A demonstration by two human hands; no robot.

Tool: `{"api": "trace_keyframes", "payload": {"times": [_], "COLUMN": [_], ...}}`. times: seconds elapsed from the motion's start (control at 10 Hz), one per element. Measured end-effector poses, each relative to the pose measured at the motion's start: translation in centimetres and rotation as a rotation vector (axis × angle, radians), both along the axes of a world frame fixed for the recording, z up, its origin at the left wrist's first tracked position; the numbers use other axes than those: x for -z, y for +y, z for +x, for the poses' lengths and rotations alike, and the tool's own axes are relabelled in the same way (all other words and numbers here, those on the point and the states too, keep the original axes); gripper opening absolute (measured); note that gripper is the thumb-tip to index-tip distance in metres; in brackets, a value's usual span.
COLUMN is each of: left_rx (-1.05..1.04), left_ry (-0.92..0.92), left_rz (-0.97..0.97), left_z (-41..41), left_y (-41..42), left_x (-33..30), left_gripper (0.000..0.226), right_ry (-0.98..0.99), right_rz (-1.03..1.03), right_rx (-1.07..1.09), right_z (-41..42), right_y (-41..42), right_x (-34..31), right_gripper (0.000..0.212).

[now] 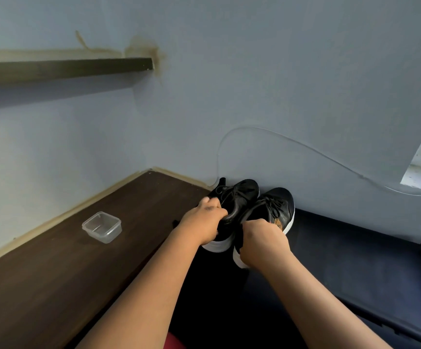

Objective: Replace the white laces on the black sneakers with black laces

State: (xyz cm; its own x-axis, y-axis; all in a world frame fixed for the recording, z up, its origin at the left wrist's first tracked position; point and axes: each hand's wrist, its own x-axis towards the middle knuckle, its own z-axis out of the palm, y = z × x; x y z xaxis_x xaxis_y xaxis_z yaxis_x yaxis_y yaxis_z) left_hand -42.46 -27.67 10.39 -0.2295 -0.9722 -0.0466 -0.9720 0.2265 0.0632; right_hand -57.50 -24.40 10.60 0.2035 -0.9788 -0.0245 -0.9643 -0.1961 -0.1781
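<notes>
Pale blue walls meet in a corner behind a dark wooden desk point(53, 273), and a person's two bare arms reach out from below, each hand carrying one black sneaker by its heel end, toes pointing at the wall. The left hand point(204, 222) has its fingers curled over the collar of the left sneaker point(239, 197), which hangs just past the desk's right edge. The right hand point(262, 243) is wrapped round the heel of the right sneaker point(277, 210), held over a dark blue padded surface point(355, 248). Both shoes show black laces point(276, 206) through the eyelets and white soles; I see no white lace anywhere, so to my eye the swap looks finished and the pair is being put down or carried off.

A clear plastic container point(102, 227) sits near the desk's left edge, well apart from the hands. A thin white cable point(305, 147) loops along the wall just behind the shoes, and a dark shelf point(63, 69) juts out higher up.

The worry is the hold: each shoe hangs from its heel alone, so the toe end could swing or slip out. The two sneakers are almost touching and could knock together, and a toe pushed further forward might snag that cable. A loose lace end could also trail and catch on the desk's edge.
</notes>
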Motion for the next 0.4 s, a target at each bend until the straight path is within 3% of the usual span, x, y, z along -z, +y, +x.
{"api": "trace_keyframes", "payload": {"times": [0.2, 0.3, 0.4], "left_rx": [-0.088, -0.114, -0.139], "left_ry": [-0.091, -0.017, 0.047], "left_rz": [-0.06, -0.109, -0.135], "left_z": [-1.0, -0.6, -0.5], "left_y": [0.5, 0.5, 0.7], "left_x": [0.7, 1.0, 1.0], "left_gripper": [0.048, 0.065, 0.077], "right_ry": [0.005, 0.026, -0.004], "right_rz": [-0.015, -0.053, -0.194], "right_rx": [0.014, 0.058, 0.066], "right_z": [0.2, 0.7, 1.3], "right_y": [0.2, 0.5, 0.9], "right_x": [0.5, 0.7, 0.8], "right_gripper": [0.025, 0.041, 0.039]}}
